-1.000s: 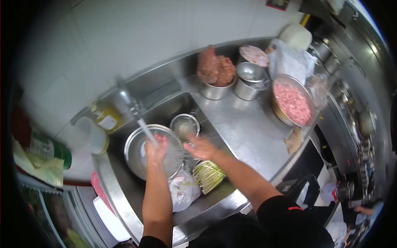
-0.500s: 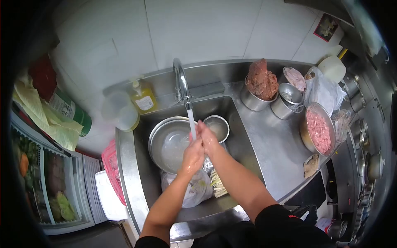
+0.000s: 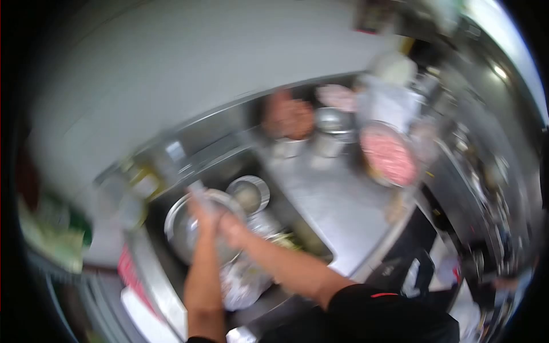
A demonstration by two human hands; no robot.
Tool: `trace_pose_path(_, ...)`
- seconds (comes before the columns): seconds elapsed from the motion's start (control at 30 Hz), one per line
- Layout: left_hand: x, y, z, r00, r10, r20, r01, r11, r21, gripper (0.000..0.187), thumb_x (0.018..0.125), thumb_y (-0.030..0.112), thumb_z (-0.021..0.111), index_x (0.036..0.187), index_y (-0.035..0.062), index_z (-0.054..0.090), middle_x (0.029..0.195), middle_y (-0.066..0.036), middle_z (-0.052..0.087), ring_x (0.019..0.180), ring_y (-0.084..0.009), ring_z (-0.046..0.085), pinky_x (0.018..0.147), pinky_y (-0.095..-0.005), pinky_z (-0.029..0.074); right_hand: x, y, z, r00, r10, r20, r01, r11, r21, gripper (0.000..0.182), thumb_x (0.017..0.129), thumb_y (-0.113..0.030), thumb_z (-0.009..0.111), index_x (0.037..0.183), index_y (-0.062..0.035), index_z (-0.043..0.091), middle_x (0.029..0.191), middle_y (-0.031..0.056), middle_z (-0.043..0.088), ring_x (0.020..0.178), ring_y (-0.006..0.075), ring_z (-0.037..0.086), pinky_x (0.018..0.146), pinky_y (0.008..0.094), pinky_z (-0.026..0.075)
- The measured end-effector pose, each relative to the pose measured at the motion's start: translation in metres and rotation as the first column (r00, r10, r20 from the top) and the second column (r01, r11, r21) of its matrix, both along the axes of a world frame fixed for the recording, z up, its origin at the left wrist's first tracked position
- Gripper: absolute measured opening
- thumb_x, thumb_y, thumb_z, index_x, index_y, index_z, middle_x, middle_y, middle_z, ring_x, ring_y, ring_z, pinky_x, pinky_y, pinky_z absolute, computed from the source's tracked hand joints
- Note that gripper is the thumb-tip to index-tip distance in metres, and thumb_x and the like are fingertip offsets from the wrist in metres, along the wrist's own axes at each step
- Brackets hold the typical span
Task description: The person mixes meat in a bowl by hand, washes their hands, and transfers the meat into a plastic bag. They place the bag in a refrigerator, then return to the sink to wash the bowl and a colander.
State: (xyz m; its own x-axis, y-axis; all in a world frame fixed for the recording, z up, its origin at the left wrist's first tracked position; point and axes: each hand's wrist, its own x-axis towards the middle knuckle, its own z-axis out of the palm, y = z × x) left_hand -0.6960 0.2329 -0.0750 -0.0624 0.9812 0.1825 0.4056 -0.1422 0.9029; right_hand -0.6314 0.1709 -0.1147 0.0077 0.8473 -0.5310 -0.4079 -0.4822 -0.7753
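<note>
The picture is blurred by head motion. My left hand and my right hand are pressed together under the water stream from the tap. They are over a large steel bowl in the sink. Neither hand holds anything that I can make out. A smaller steel bowl sits just right of the hands. A plastic bag lies in the sink below my forearms.
On the steel counter to the right stand a pan of pink minced meat, a steel pot and a bowl heaped with dark meat. A soap bottle stands left of the tap. A stove area lies at far right.
The view has swung and blurred, so the sink now sits lower left. My hands stay joined under the running water, over the large bowl.
</note>
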Motion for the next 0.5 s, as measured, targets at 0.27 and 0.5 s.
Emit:
trace_pose_path(0.27, -0.009, 0.089, -0.024, -0.317, 0.318, -0.894, 0.286, 0.930, 0.230, 0.055, 0.098, 0.026, 0.037, 0.145, -0.0022, 0.030, 0.152, -0.024, 0.026, 0.141, -0.0365, 0.024, 0.116, -0.0483, 0.017, 0.101, -0.095, 0.028, 0.914, 0.142, 0.381, -0.170, 0.984, 0.042, 0.036, 0.092, -0.038, 0.058, 0.090, -0.0033, 0.065, 0.067, 0.0057, 0.057, 0.057, 0.0155, 0.053, 0.050, 0.0333, 0.043)
trace_pose_path(0.5, 0.063, 0.065, 0.025, 0.031, 0.278, -0.960, 0.448, 0.855, 0.262, 0.045, 0.097, 0.026, 0.041, 0.133, -0.0001, 0.044, 0.137, -0.024, 0.039, 0.127, -0.0381, 0.039, 0.106, -0.0494, 0.031, 0.220, -0.133, 0.090, 0.844, -0.180, 0.505, 0.106, 0.980, 0.171, 0.034, 0.092, -0.033, 0.061, 0.077, -0.0020, 0.062, 0.062, 0.0063, 0.056, 0.054, 0.0156, 0.052, 0.050, 0.0341, 0.043)
